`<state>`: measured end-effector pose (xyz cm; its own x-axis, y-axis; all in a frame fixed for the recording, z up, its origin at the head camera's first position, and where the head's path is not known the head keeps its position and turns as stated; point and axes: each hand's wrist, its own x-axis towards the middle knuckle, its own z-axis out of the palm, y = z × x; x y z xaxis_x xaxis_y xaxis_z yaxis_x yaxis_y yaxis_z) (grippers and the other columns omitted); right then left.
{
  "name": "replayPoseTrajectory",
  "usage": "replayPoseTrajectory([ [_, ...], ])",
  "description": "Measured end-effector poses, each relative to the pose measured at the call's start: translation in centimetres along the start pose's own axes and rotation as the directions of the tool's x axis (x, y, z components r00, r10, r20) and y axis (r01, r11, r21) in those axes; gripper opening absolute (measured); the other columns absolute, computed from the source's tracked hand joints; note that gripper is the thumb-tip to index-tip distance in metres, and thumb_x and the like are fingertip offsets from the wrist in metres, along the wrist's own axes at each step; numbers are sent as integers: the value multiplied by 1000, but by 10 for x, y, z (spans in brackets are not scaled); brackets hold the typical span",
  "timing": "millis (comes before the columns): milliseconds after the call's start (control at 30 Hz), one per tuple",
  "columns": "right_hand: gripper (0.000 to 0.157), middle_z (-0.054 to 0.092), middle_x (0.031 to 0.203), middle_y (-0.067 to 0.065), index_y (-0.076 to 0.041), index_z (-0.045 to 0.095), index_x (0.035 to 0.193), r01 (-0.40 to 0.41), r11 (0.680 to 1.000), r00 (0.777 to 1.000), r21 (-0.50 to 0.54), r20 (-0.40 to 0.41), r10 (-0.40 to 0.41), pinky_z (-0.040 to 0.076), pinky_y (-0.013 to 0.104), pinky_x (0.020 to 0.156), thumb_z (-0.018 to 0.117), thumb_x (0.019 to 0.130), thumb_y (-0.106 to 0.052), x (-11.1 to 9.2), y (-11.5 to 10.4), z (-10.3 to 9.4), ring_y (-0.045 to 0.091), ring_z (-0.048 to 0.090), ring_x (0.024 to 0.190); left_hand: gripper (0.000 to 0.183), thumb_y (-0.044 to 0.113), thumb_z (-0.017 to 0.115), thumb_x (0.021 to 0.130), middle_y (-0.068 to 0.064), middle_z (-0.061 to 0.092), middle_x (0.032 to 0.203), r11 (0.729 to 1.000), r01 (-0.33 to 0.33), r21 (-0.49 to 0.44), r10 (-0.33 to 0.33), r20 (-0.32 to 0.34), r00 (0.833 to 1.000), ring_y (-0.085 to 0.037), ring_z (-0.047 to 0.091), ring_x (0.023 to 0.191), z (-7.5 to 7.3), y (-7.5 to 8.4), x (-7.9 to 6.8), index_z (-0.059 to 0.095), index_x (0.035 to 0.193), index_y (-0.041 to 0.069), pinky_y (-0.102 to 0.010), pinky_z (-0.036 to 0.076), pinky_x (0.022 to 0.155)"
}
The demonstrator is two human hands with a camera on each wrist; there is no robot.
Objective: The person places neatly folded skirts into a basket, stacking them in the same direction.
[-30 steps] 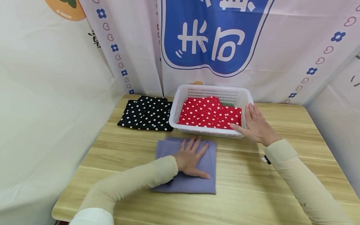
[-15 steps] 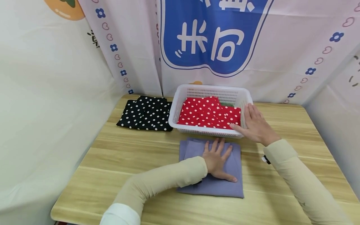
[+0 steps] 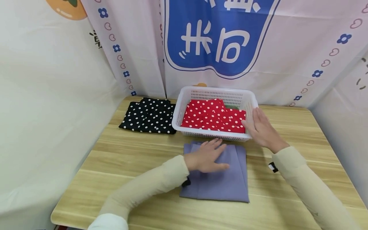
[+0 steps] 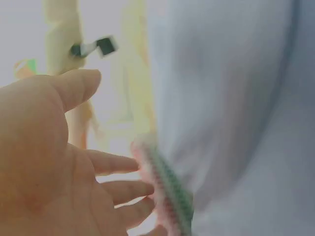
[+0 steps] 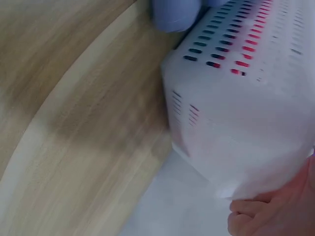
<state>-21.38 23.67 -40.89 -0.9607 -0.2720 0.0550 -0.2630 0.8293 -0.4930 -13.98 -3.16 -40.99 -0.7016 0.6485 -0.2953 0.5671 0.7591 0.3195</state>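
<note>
You are at a wooden table, with white curtains hung around it. The back one has a big blue sign with white writing on it, and rows of little flowers and hearts run down beside the sign.

Your left hand is over the purple cloth and isn't holding anything. Its fingers are straight and its thumb sticks out to the side. You can't tell for sure if it touches the cloth. Your right hand is at the right end of the white basket. Those fingers look straight too, lying along the edge, and the thumb is by the front corner. It touches the basket but isn't wrapped around it.

The purple cloth is folded and lies flat on the table, just in front of the basket, on the side near you. You can see the layers at its left and right edges.

The basket has lots of small holes in its sides. Inside is a red cloth with white dots, folded up. A bit of something green peeks out behind it. To the left of the basket, right next to it, is a folded black cloth with white dots.

Both your arms have tan sleeves. A bit of black shows by your left wrist, and a small black and white strap by your right one.
</note>
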Motion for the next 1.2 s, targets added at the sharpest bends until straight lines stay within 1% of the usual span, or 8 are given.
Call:
replayPoseTrajectory([
  [167, 66, 34, 151, 20, -14, 14, 156, 39, 987, 999, 157, -13, -38, 36, 67, 105, 37, 102, -45, -18, 3, -14, 38, 41, 133, 78, 57, 48, 95, -8, 17, 163, 986, -62, -157, 59, -21, 998, -22, 18, 151, -20, -39, -39, 29, 152, 7, -41, 21, 124],
  [267, 74, 24, 158, 24, -7, 11, 156, -50, 988, 996, 146, 75, 39, 26, 70, 110, 35, 102, -51, -40, 8, -28, 45, 28, 143, 76, 53, 50, 95, -9, 25, 161, 973, -39, -230, 31, -38, 999, -23, 27, 148, -26, -64, -58, 30, 151, 6, -41, 27, 122],
  [367, 84, 19, 156, 32, 6, 13, 152, -118, 988, 981, 99, 163, 101, 23, 71, 110, 36, 100, -56, -62, 13, -38, 52, 20, 143, 72, 48, 53, 96, -11, 36, 156, 929, 16, -369, -29, -29, 999, -27, 39, 142, -26, -88, -70, 33, 149, 5, -43, 36, 117],
  [500, 85, 34, 147, 36, 13, 27, 146, -157, 985, 965, 76, 222, 137, 38, 69, 100, 38, 99, -58, -85, 15, -43, 55, 38, 132, 67, 45, 54, 96, -12, 47, 148, 803, 100, -587, -104, 26, 994, -29, 48, 134, -19, -112, -78, 38, 146, 3, -44, 43, 111],
  [700, 75, 49, 140, 31, 11, 38, 141, -256, 934, 919, 249, 362, 155, 51, 54, 96, 41, 100, -51, -100, 13, -37, 44, 53, 125, 59, 28, 47, 100, -27, 42, 147, 436, 173, -883, -119, 135, 984, -39, 44, 136, -9, -124, -82, 32, 142, -12, -45, 40, 112],
  [800, 63, 54, 136, 29, 14, 39, 138, -321, 858, 883, 400, 454, 118, 53, 43, 98, 43, 103, -39, -101, 11, -28, 36, 58, 122, 57, 21, 44, 99, -34, 38, 146, 303, 190, -934, -99, 167, 981, -44, 40, 137, -6, -125, -85, 30, 139, -18, -48, 35, 115],
  [967, 63, 53, 136, 30, 18, 34, 138, -433, 730, 823, 528, 562, 81, 52, 39, 101, 41, 104, -33, -101, 7, -11, 30, 60, 121, 53, 17, 42, 96, -37, 40, 141, 201, 220, -955, -102, 203, 974, -46, 44, 134, -4, -118, -86, 34, 134, -19, -51, 35, 115],
  [1200, 65, 57, 132, 28, 20, 30, 140, -541, 582, 779, 607, 622, 75, 52, 36, 101, 44, 102, -31, -102, -1, 13, 23, 62, 117, 43, 18, 48, 95, -28, 57, 125, 195, 255, -947, -161, 225, 961, -35, 61, 117, 6, -108, -77, 48, 123, -15, -47, 48, 105],
])
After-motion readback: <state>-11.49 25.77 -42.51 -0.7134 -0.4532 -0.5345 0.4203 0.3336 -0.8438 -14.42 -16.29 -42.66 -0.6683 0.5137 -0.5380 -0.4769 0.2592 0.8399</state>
